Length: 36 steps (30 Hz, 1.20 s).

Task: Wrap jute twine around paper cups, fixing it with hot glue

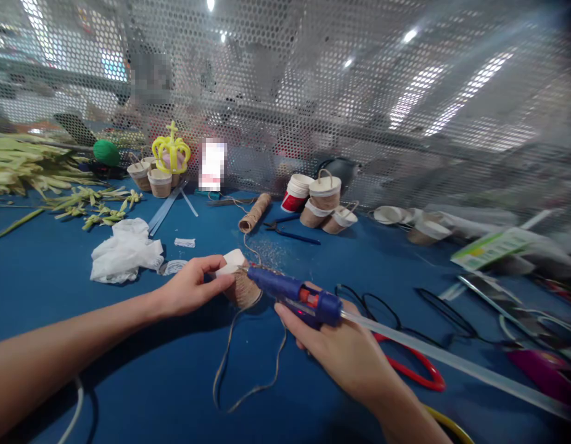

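Observation:
My left hand [195, 287] pinches a small white paper cup [230, 261] by its rim. Brown twine [243, 288] is wrapped around the cup's lower part. The cup lies tilted, its rim toward the left. My right hand [329, 339] grips a blue glue gun [279, 285], whose tip is at the twine-covered side of the cup. A long translucent glue stick [428, 351] sticks out of the gun's back. Loose twine loops on the blue table below the cup and also runs up toward a twine roll [254, 213].
Pliers [295, 234] and twine-wrapped cups [325, 192] stand beyond my right hand. White crumpled plastic [127, 251], a yellow crown [171, 152] and green husks [31, 166] are at left. Red-handled scissors [417, 373], black cable [445, 311] and a phone [502, 308] lie at right.

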Tool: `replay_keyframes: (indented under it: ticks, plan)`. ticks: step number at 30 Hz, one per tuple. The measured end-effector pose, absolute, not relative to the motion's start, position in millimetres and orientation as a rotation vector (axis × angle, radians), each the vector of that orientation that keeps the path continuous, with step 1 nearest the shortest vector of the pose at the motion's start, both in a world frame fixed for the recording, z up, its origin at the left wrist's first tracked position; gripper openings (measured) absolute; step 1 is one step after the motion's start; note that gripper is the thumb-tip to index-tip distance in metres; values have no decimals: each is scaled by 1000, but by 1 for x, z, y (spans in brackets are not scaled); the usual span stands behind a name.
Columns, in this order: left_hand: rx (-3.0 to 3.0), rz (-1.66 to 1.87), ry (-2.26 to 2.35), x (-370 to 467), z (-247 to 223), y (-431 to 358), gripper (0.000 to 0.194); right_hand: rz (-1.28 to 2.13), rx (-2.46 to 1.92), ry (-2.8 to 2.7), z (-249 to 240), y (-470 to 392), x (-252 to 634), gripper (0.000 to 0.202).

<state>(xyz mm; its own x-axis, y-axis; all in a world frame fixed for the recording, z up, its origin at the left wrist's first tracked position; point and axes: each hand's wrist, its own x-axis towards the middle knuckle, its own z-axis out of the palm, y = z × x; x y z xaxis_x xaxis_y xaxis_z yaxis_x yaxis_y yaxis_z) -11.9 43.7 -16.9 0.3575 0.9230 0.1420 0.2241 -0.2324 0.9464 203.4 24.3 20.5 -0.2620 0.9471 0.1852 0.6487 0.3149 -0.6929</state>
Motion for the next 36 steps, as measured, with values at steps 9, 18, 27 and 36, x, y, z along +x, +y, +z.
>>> replay_keyframes:
  ticks: [9, 18, 27, 36]
  plan:
    - [1715, 952, 1052, -11, -17, 43, 17, 648, -1423, -2021, 25, 22, 195, 14]
    - [1786, 936, 1085, -11, -16, 43, 17, 617, -1400, -2033, 27, 21, 193, 15]
    - [1830, 928, 1081, -12, -18, 43, 17, 595, -1397, -2046, 20, 21, 197, 13]
    - [1885, 911, 1034, -15, -17, 42, 20, 381, -1306, -2334, 23, 25, 206, 17]
